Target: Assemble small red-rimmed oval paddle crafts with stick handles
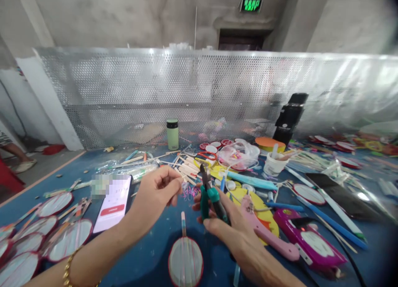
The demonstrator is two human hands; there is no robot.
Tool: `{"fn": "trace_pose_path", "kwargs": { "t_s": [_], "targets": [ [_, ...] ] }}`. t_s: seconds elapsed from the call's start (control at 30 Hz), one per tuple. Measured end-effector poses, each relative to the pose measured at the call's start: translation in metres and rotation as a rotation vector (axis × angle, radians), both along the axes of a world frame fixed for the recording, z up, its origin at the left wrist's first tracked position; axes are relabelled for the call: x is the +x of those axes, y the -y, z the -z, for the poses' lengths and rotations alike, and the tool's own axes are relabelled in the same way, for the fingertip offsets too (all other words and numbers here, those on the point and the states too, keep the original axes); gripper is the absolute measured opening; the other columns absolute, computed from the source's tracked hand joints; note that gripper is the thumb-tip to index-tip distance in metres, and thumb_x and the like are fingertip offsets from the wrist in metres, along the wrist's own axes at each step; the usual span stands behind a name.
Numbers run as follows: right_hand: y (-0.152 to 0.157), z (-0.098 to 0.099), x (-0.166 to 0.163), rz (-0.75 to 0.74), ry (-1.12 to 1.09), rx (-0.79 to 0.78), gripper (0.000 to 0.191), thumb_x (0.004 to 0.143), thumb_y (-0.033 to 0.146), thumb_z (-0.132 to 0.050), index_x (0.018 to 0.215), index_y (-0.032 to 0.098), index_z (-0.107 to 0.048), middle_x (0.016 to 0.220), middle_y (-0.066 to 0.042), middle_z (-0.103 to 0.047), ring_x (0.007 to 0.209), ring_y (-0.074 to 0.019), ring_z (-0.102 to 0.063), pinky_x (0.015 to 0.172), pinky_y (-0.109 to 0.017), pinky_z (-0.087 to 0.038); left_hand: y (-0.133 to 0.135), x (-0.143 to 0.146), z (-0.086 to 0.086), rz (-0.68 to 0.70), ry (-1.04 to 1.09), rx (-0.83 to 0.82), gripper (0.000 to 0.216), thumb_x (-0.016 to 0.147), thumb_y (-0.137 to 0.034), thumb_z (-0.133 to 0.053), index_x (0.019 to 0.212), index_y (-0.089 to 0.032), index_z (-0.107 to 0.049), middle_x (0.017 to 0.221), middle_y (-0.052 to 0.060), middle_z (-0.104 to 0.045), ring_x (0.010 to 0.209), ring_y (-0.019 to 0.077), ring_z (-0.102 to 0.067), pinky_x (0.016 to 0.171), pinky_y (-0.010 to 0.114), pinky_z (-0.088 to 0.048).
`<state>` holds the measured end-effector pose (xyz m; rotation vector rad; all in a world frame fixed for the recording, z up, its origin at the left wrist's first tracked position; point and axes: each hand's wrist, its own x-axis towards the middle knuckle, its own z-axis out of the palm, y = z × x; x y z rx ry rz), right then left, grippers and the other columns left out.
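My right hand (238,231) is wrapped around green-and-black handled cutting pliers (214,194), their jaws pointing up and away from me. My left hand (155,191) is closed in a pinch, thumb against forefinger; anything between the fingertips is too small to make out. Just past the hands lie a small heap of pink and purple bits (189,192) and a pile of flat wooden sticks (188,166). Closest to me, between my forearms, a round red-rimmed paddle (185,260) lies flat, its short handle pointing away.
At left are several similar paddles (70,239) and a lit phone (113,202). A pink glue gun (273,237), a magenta device (307,241) and a white cup (275,165) crowd the right. Behind stand a green bottle (173,136) and a perforated metal screen (139,88).
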<state>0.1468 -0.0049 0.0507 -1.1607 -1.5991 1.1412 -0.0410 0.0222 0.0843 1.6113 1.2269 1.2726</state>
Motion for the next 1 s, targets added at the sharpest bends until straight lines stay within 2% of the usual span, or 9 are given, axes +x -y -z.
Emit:
{"fn": "trace_pose_path", "kwargs": {
  "t_s": [0.13,0.33,0.5,0.63,0.8,1.0],
  "targets": [
    [0.002,0.0,-0.002,-0.032,-0.004,-0.048,0.047,0.069,0.023,-0.055,0.116,0.022,-0.059,0.108,-0.004,-0.065,0.101,-0.0243,-0.059,0.089,-0.036,-0.046,0.001,0.004,-0.002,0.016,-0.016,0.01,0.018,0.084,-0.03,-0.054,0.072,-0.017,-0.055,0.049,-0.005,-0.052,0.045,0.0076,-0.046,0.048,0.02,-0.036],
    [0.002,0.004,-0.005,-0.058,0.004,-0.093,0.071,0.062,0.025,-0.054,0.134,0.021,-0.049,0.118,-0.006,-0.062,0.112,-0.0264,-0.055,0.095,-0.037,-0.043,0.006,0.008,-0.001,0.042,-0.027,0.011,0.021,0.084,-0.034,-0.053,0.071,-0.018,-0.053,0.053,-0.004,-0.051,0.044,0.008,-0.047,0.047,0.021,-0.036],
    [0.003,0.007,-0.005,-0.057,0.048,-0.125,0.075,0.059,0.025,-0.05,0.134,0.023,-0.049,0.116,-0.004,-0.064,0.11,-0.0257,-0.058,0.091,-0.034,-0.045,0.008,0.009,0.004,0.055,-0.081,0.054,0.024,0.087,-0.035,-0.05,0.07,-0.018,-0.052,0.054,-0.005,-0.048,0.046,0.0082,-0.045,0.047,0.021,-0.035],
    [0.003,0.007,-0.006,-0.07,0.066,-0.126,0.079,0.058,0.024,-0.049,0.136,0.021,-0.047,0.12,-0.005,-0.063,0.114,-0.0249,-0.056,0.094,-0.032,-0.043,0.009,0.009,0.007,0.027,-0.169,0.134,0.02,0.088,-0.03,-0.048,0.072,-0.019,-0.053,0.058,-0.003,-0.05,0.051,0.0097,-0.046,0.05,0.022,-0.036],
    [0.004,0.004,-0.008,-0.07,0.076,-0.123,0.077,0.058,0.023,-0.05,0.135,0.02,-0.048,0.121,-0.006,-0.061,0.112,-0.026,-0.056,0.095,-0.034,-0.043,0.011,0.007,0.009,-0.023,-0.334,0.249,0.019,0.087,-0.025,-0.046,0.07,-0.019,-0.051,0.061,-0.002,-0.05,0.056,0.0107,-0.043,0.053,0.024,-0.034],
    [0.004,0.002,-0.008,-0.109,0.114,-0.106,0.072,0.06,0.024,-0.051,0.132,0.02,-0.05,0.117,-0.006,-0.061,0.111,-0.026,-0.054,0.095,-0.035,-0.041,0.011,0.006,0.008,0.002,-0.406,0.292,0.018,0.086,-0.021,-0.045,0.068,-0.019,-0.047,0.06,-0.003,-0.046,0.054,0.0097,-0.038,0.051,0.023,-0.031]
  ]
}}
